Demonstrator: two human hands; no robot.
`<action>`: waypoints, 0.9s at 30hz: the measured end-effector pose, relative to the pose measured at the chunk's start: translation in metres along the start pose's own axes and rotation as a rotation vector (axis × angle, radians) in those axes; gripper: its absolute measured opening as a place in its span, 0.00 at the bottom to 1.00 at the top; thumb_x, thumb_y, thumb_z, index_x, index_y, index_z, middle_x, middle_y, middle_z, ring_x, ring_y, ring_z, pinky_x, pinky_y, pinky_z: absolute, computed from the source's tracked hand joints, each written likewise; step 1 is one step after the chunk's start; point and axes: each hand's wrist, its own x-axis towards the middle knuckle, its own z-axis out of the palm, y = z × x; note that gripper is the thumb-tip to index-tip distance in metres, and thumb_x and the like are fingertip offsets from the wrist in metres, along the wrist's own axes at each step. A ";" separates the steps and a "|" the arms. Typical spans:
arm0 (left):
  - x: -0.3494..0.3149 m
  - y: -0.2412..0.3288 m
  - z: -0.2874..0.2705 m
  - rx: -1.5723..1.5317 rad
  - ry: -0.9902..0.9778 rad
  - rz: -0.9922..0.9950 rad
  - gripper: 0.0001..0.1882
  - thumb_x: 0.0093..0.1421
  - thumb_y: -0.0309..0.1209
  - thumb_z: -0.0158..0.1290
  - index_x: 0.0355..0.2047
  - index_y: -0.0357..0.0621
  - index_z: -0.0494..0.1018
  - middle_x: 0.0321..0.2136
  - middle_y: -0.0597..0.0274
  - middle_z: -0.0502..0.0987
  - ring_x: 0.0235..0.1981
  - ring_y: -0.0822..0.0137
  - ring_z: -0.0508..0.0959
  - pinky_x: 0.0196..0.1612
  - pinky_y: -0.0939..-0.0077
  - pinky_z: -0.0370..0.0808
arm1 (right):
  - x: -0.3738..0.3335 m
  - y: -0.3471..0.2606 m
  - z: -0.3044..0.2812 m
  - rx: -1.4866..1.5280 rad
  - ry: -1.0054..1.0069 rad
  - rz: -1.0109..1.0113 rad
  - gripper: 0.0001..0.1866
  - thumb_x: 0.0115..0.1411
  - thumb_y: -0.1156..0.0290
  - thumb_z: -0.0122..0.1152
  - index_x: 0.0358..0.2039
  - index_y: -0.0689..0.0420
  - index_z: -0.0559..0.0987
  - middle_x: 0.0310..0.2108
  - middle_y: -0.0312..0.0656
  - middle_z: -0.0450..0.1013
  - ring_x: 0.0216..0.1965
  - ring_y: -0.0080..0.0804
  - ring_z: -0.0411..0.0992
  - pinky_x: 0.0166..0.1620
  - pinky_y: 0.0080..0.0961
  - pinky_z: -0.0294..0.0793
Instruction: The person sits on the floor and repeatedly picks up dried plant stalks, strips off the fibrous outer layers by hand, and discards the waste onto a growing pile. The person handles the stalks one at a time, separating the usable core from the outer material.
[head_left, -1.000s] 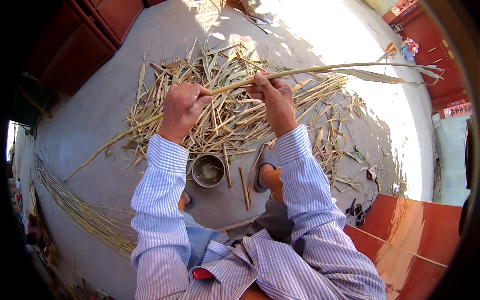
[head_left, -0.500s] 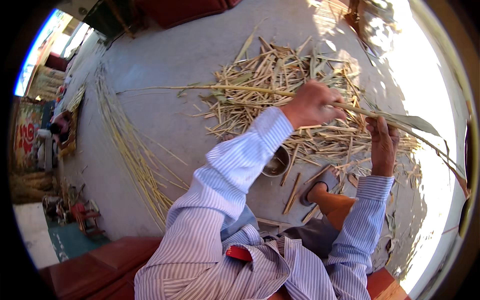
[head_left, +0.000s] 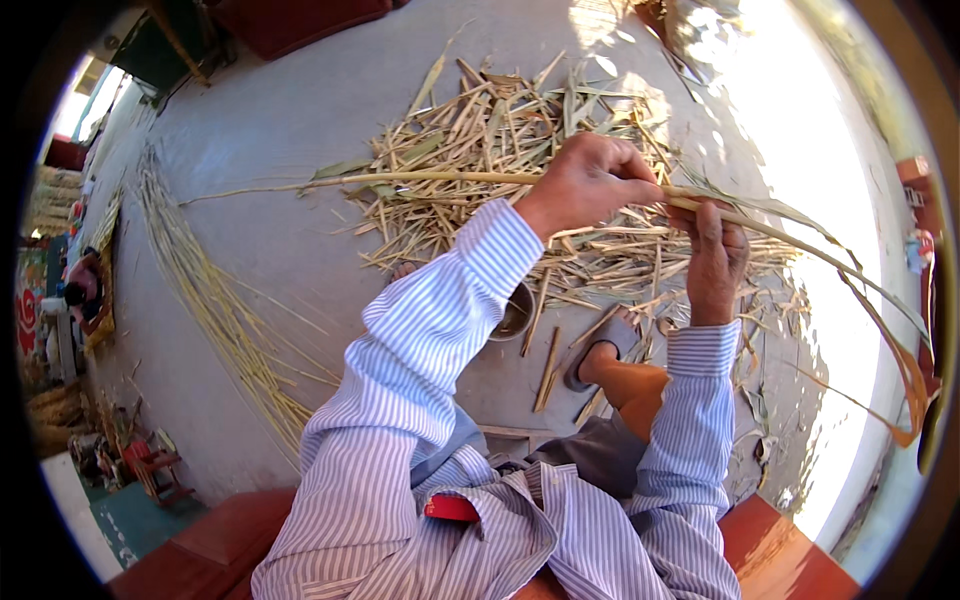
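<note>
A long, thin reed stalk (head_left: 430, 177) runs across in front of me, its thin end reaching far to the left over the floor. My left hand (head_left: 590, 183) is closed round it, thumb and fingers pinched close to my right hand. Just to the right, my right hand (head_left: 717, 262) grips the same stalk between thumb and fingers. Beyond it, long dry leaves (head_left: 908, 400) trail off the stalk's right end and droop. Behind both hands spreads a heap of cut stalk pieces and dry leaves (head_left: 480, 215).
Long stripped stalks (head_left: 215, 290) lie in a bundle on the floor to the left. A metal bowl (head_left: 514, 313) is partly behind my left sleeve. My sandalled foot (head_left: 615, 345) rests beside the heap. Dark red furniture (head_left: 300, 22) stands at the far side.
My hands have come closer together on the stalk. A leaf at its right end now hangs lower in a loop. The whole view has shifted a little.
</note>
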 end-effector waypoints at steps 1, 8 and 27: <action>0.002 0.002 0.001 -0.092 0.029 -0.051 0.07 0.55 0.27 0.61 0.31 0.36 0.78 0.26 0.62 0.80 0.27 0.75 0.79 0.32 0.82 0.77 | 0.000 -0.005 0.003 -0.022 -0.013 -0.026 0.15 0.67 0.65 0.52 0.43 0.65 0.77 0.38 0.47 0.78 0.40 0.32 0.78 0.42 0.23 0.79; 0.001 -0.014 -0.028 0.344 -0.060 0.034 0.15 0.56 0.35 0.63 0.37 0.38 0.76 0.31 0.66 0.78 0.31 0.79 0.75 0.33 0.84 0.72 | 0.000 -0.008 -0.012 0.137 0.090 0.154 0.16 0.67 0.65 0.53 0.43 0.66 0.76 0.37 0.48 0.78 0.38 0.34 0.79 0.41 0.23 0.81; -0.002 -0.030 -0.073 -0.236 0.572 -0.172 0.10 0.54 0.28 0.64 0.33 0.36 0.77 0.26 0.64 0.80 0.28 0.76 0.77 0.35 0.81 0.75 | 0.002 0.003 -0.048 0.170 0.357 0.267 0.14 0.65 0.66 0.55 0.40 0.66 0.75 0.33 0.49 0.78 0.33 0.33 0.80 0.36 0.21 0.82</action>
